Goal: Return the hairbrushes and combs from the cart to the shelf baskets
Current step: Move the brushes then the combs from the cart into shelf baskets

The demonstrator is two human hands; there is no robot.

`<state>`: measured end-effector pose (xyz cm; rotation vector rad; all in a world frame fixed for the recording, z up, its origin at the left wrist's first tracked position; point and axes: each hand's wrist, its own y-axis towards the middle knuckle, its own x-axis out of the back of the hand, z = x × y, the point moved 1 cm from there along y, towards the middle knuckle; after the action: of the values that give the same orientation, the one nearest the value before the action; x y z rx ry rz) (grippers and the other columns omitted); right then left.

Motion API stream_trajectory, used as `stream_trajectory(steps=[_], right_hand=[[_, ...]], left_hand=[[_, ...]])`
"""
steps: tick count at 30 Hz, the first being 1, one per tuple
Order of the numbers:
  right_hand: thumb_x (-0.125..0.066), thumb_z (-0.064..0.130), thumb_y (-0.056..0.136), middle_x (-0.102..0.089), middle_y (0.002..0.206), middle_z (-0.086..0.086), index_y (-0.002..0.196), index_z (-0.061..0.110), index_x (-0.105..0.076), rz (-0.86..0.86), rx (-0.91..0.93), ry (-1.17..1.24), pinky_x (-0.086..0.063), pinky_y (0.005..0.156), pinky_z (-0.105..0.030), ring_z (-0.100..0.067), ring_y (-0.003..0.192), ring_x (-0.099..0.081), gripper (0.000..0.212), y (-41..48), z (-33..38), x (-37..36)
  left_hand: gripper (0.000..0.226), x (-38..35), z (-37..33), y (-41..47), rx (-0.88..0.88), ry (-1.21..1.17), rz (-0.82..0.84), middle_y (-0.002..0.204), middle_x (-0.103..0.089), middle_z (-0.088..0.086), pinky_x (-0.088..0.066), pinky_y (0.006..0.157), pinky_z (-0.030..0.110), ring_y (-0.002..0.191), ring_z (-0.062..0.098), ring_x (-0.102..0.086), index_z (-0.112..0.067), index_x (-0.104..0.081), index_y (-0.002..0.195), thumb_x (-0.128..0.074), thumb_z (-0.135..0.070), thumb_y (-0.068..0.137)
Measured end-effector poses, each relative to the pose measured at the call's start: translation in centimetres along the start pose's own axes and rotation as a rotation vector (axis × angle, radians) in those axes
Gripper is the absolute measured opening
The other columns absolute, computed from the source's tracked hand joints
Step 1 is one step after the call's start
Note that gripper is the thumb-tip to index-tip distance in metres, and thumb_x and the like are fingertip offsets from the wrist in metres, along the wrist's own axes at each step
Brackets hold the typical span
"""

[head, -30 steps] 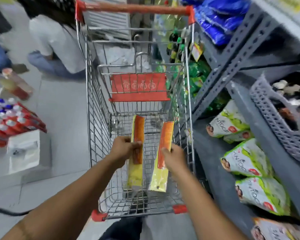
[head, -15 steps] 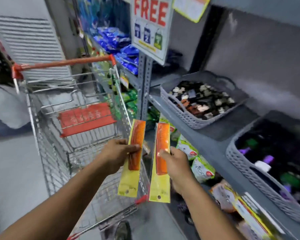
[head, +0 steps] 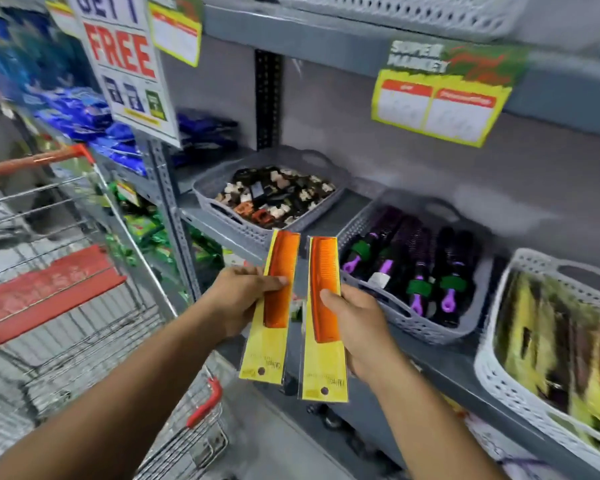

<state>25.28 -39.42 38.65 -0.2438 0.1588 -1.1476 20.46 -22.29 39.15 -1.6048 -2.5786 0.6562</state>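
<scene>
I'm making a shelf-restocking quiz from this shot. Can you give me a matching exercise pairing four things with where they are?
Things:
1. comb in left hand
2. hair clips
3. round hairbrushes
4. shopping cart

Places:
A. middle grey basket
B. far left of view
C. left grey basket
D. held beside the comb in right hand

Pairs: 1-D, 2-C, 3-A, 4-B
</scene>
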Motion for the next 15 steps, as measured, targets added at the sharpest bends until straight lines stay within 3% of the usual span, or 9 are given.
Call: stream_trajectory(steps=[2, 4, 7, 9, 11, 12, 13, 15], right_hand=[[-0.060, 0.028, 0.090, -0.069, 0.117, -0.011, 0.117, 0.013, -0.065, -0.036, 0.002, 0.027, -0.047, 0.098, -0.056, -0.031, 0.109, -0.063, 0.031, -0.6, 0.6, 1.8], [-0.060, 0.031, 0.090, -0.061, 0.131, -0.012, 0.131, 0.011, -0.055, -0.054, 0.004, 0.049, -0.043, 0.103, -0.054, -0.030, 0.119, -0.057, 0.046, -1.2, 1.1, 3.5], [-0.060, 0.032, 0.091, -0.058, 0.135, -0.009, 0.134, 0.010, -0.052, -0.096, 0.034, 0.060, -0.043, 0.104, -0.050, -0.026, 0.122, -0.056, 0.049, -2.0, 1.7, 6.1], [-0.060, 0.030, 0.091, -0.065, 0.123, 0.003, 0.124, 0.015, -0.060, -0.138, 0.034, 0.064, -0.051, 0.092, -0.035, -0.010, 0.107, -0.062, 0.036, -2.3, 1.9, 7.8], [-0.060, 0.026, 0.092, -0.067, 0.083, 0.028, 0.093, 0.028, -0.065, -0.187, 0.045, 0.081, -0.047, 0.063, -0.007, 0.016, 0.071, -0.060, 0.005, -2.7, 2.1, 9.8], [-0.061, 0.024, 0.092, -0.064, 0.066, 0.032, 0.085, 0.030, -0.062, -0.216, 0.055, 0.107, -0.045, 0.054, -0.004, 0.019, 0.060, -0.057, 0.009, -3.0, 2.2, 10.6], [-0.062, 0.024, 0.091, -0.065, 0.066, 0.032, 0.091, 0.031, -0.062, -0.231, 0.055, 0.118, -0.043, 0.055, -0.002, 0.020, 0.062, -0.058, 0.006, -3.3, 2.3, 11.3], [-0.064, 0.030, 0.089, -0.066, 0.114, 0.017, 0.126, 0.019, -0.056, -0.279, 0.054, 0.131, -0.041, 0.080, -0.012, 0.006, 0.104, -0.059, 0.039, -3.8, 2.5, 12.8]], left_hand=[[0.021, -2.2, -0.3, 0.2, -0.001, -0.001, 0.040, 0.068, -0.061, 0.013, -0.054, 0.054, 0.032, 0.057, 0.024, -0.063, -0.005, -0.058, 0.062, -0.070, 0.003, 0.078], [0.006, -4.4, -0.6, 0.2, 0.014, 0.021, 0.088, 0.073, -0.067, 0.013, -0.057, 0.055, 0.034, 0.059, 0.023, -0.066, -0.002, -0.066, 0.076, -0.072, -0.001, 0.078], [0.021, -7.1, -1.1, 0.7, 0.027, 0.062, 0.125, 0.079, -0.068, 0.014, -0.057, 0.054, 0.032, 0.063, 0.024, -0.066, 0.000, -0.067, 0.095, -0.075, -0.006, 0.076], [0.026, -8.9, -1.4, 1.0, 0.022, 0.060, 0.160, 0.084, -0.066, 0.017, -0.056, 0.062, 0.035, 0.069, 0.027, -0.065, -0.002, -0.065, 0.100, -0.075, -0.006, 0.075], [0.019, -11.1, -1.6, 1.1, 0.018, 0.065, 0.213, 0.080, -0.068, 0.016, -0.057, 0.066, 0.039, 0.066, 0.026, -0.066, -0.001, -0.068, 0.092, -0.075, -0.004, 0.075], [0.012, -12.1, -1.7, 1.2, 0.018, 0.064, 0.241, 0.076, -0.070, 0.014, -0.058, 0.062, 0.037, 0.062, 0.023, -0.068, 0.000, -0.069, 0.086, -0.074, -0.002, 0.075], [0.007, -12.9, -1.7, 1.3, 0.013, 0.059, 0.266, 0.073, -0.072, 0.012, -0.059, 0.057, 0.033, 0.058, 0.019, -0.069, -0.001, -0.070, 0.082, -0.073, -0.001, 0.076], [0.004, -14.9, -1.7, 1.4, 0.010, 0.065, 0.326, 0.069, -0.073, 0.009, -0.058, 0.052, 0.030, 0.057, 0.017, -0.069, -0.002, -0.069, 0.079, -0.072, 0.000, 0.077]])
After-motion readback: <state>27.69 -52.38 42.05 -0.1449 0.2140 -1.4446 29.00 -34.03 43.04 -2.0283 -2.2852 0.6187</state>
